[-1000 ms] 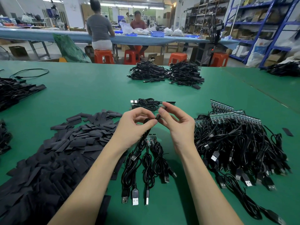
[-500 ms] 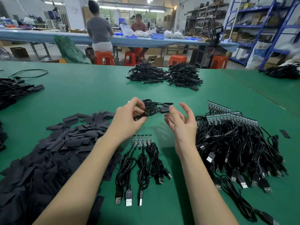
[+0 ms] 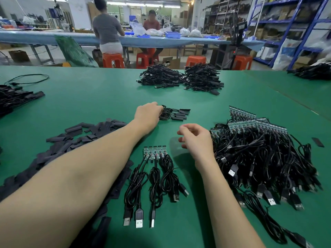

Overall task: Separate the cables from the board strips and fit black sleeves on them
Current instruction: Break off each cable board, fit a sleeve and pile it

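Surroundings: a green table (image 3: pixel 100 97) is carrying the work; two heaps of finished cables (image 3: pixel 180 78) are lying at its far edge, and another dark heap (image 3: pixel 313 70) is sitting on the neighbouring table to the right.
Left side: a spread of loose black sleeves (image 3: pixel 68 140) is lying under and beside the left forearm; a bundle of dark cables (image 3: pixel 16 97) is lying at the far left edge.
Right side: a large tangle of unseparated cables (image 3: pixel 265 158) with green board strips (image 3: pixel 250 122) standing up at its far end is lying just beside the right wrist; one stray sleeve (image 3: pixel 318 141) is lying apart beyond it.
Background: two people are sitting on orange stools (image 3: pixel 112 59) at a blue bench; blue shelving (image 3: pixel 290 24) is standing at the right.
Writing: none is legible.
Working strip: a short board strip (image 3: pixel 155 152) with three coiled USB cables (image 3: pixel 154 183) is lying between the forearms, near the right hand and untouched.
Sleeved group: a small cluster of sleeved cables (image 3: pixel 174 113) is lying ahead of both hands.
Left hand (image 3: pixel 147 114): reaching forward, knuckles up, fingers curling onto the coiled end of the sleeved cables; whether it is actually gripping them I cannot tell.
Right hand (image 3: pixel 196 138): hovering above the table, fingers loosely curling, holding nothing.
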`<action>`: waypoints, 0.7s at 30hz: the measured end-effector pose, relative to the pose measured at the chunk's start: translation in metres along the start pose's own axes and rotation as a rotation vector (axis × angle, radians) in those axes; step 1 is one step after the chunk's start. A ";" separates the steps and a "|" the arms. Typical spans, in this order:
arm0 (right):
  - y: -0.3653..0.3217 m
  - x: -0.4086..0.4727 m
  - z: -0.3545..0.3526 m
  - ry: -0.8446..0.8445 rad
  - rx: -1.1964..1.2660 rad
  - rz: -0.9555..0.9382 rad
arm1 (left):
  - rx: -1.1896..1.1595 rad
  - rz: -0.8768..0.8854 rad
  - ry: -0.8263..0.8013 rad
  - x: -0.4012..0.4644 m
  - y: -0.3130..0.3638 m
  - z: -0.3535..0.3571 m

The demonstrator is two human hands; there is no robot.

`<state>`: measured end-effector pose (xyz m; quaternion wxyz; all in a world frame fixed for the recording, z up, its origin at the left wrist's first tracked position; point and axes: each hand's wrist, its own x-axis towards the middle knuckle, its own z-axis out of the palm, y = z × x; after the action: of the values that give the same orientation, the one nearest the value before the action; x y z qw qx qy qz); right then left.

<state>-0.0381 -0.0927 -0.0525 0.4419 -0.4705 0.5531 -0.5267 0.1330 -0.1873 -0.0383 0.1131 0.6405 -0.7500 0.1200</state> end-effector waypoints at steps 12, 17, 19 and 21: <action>-0.005 -0.008 0.005 -0.354 -0.763 -0.099 | -0.609 -0.222 0.132 -0.089 0.008 -0.019; -0.016 -0.013 -0.008 -0.412 -0.189 0.050 | -1.050 -0.258 -0.102 -0.113 0.005 -0.034; -0.017 -0.013 -0.012 -0.407 -0.074 0.133 | -1.274 -0.284 -0.201 -0.118 0.005 -0.041; -0.017 -0.012 -0.012 -0.416 -0.011 0.180 | -1.445 -0.329 -0.242 -0.122 0.008 -0.044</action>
<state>-0.0475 -0.0792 -0.0352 0.5888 -0.5202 0.4929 -0.3738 0.1445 -0.0581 -0.0365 0.4388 0.5194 -0.5438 -0.4918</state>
